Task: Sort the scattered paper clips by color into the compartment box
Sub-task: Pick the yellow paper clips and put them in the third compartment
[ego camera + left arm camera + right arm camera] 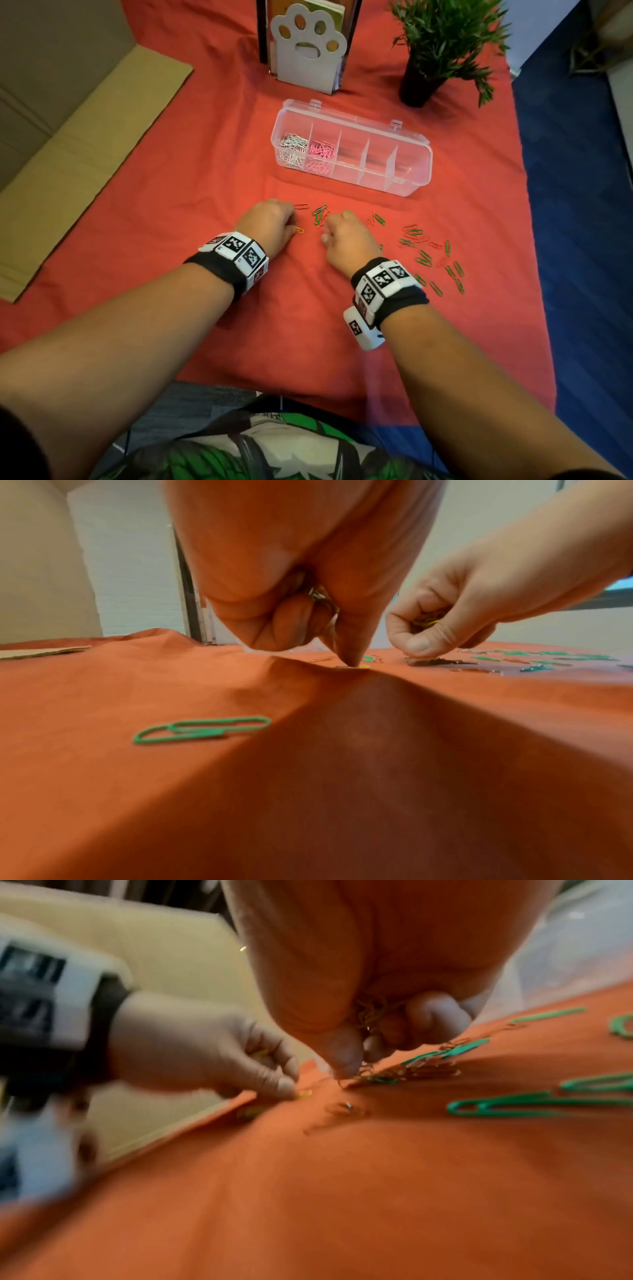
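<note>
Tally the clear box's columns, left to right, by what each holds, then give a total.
White clips: 1
Pink clips: 1
No clips: 3
Total: 5 columns in the compartment box

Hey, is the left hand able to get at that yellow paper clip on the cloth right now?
Probably yes. The left hand is right at the yellow paper clip, a fingertip already pressing on it. Nothing lies between them, though the curled fingers already hold a few paper clips, which may make pinching it awkward.
</note>
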A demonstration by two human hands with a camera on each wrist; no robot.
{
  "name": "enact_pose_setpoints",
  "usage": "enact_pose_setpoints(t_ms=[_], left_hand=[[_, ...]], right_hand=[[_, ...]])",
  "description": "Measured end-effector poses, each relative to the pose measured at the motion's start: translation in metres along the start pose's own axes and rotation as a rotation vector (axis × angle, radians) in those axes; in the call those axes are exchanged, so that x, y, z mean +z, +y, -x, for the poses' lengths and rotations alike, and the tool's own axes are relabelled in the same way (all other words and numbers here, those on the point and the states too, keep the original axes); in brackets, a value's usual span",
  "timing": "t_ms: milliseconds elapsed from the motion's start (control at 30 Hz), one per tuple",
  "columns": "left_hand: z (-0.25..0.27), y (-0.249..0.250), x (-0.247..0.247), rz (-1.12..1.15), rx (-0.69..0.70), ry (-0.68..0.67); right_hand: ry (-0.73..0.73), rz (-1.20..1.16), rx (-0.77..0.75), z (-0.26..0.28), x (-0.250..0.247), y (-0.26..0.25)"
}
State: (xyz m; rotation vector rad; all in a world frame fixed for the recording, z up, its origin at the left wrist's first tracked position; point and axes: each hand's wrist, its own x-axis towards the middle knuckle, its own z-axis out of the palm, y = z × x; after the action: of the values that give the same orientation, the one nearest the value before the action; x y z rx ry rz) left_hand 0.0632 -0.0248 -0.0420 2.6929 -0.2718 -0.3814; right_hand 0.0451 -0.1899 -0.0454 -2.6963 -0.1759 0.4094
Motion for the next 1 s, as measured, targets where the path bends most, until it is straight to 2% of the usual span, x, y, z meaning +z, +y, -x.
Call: enact_pose_setpoints(t_ms=[133,200,300,367,433,467,500,567,733,800,867,967,1000], left_hand=[[-0.001,-0.003,0.003,-0.038,0.027,-0.039],[-0.001,-0.001,0.003,-0.044,0.021,-0.057],[-0.001,0.0,0.0,0.047,0.001,-0.045],[0.0,-0.002,-0.009,0.268,-0.124,-0.04],[0.005,-0.006,-0.023,0.769,-0.366,-0.021],[0.008,-0.009,-0.029,1.057,-0.489,-0.011],[0.013,-0.013,-0.035,1.303,-0.566,-0.006],[0.021,-0.023,-0.043,1.527,-0.624,-0.036],[0.031,-0.031,-0.037,1.47,-0.701,-0.109],[0.034,-0.031,-0.027,1.292,-0.683,-0.056],[0.038,-0.034,-0.016,0.991,-0.588,-0.018],[0.044,-0.031,-0.005,0.533,-0.376,0.012],[0.045,-0.029,-0.003,0.419,-0.343,0.03]], right_hand=[[0.021,-0.346,0.128,-0.001,-0.01,0.005],[0.036,-0.586,0.223,0.001,-0.013,0.004],[-0.018,-0.96,0.355,0.005,-0.017,0.002],[-0.08,-1.319,0.447,0.008,-0.022,0.001],[-0.162,-1.581,0.536,0.012,-0.028,0.001],[-0.196,-1.619,0.554,0.014,-0.029,0.0],[-0.219,-1.598,0.559,0.015,-0.028,-0.001],[-0.214,-1.413,0.525,0.013,-0.022,-0.005],[-0.096,-0.55,0.151,0.002,0.0,-0.028],[-0.098,-0.259,0.024,0.0,0.008,-0.036],[-0.099,-0.086,-0.067,0.0,0.017,-0.043],[-0.075,0.023,-0.128,0.0,0.025,-0.046],[-0.068,0.025,-0.124,-0.001,0.025,-0.046]])
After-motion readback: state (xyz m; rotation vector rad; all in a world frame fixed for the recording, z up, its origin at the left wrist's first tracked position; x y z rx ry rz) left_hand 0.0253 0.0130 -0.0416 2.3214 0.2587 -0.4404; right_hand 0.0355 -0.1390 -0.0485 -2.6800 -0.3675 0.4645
